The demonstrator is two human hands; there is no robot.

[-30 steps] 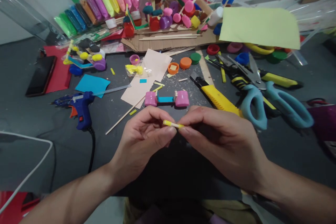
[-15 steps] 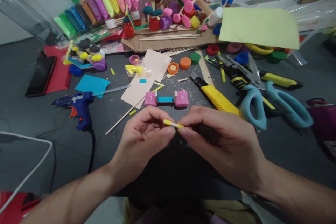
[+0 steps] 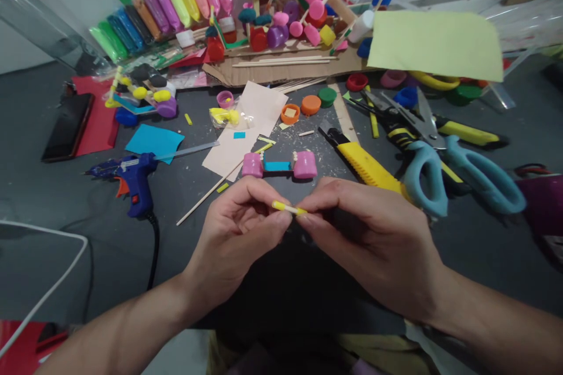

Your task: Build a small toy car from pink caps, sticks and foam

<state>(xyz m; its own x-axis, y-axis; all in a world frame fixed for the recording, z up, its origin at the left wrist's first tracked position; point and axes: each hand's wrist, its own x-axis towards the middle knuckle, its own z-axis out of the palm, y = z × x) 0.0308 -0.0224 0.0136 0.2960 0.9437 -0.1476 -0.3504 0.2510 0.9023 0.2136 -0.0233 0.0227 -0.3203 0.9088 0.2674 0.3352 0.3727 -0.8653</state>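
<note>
Between my fingertips is a short pale stick (image 3: 290, 209) with yellow sleeves at its two ends. My left hand (image 3: 246, 225) pinches its left end between thumb and forefinger. On the right end, the thumb and forefinger of my right hand (image 3: 369, 231) close in the same way. Just beyond the hands, a small assembly of two pink caps joined by a blue strip (image 3: 278, 166) rests on the dark table. A long thin wooden stick (image 3: 206, 196) lies left of it, beside a small yellow piece (image 3: 223, 188).
A blue glue gun (image 3: 139, 181) with its cord lies left. To the right are a yellow utility knife (image 3: 367, 167) and blue-handled scissors (image 3: 424, 179). Loose caps, a pink paper sheet (image 3: 246, 129) and a cardboard strip (image 3: 281, 73) lie farther back, near bagged clay (image 3: 169, 6).
My hands and the stick stay almost in place. The left fingertips have shifted slightly left, showing a little more of the stick's pale middle.
</note>
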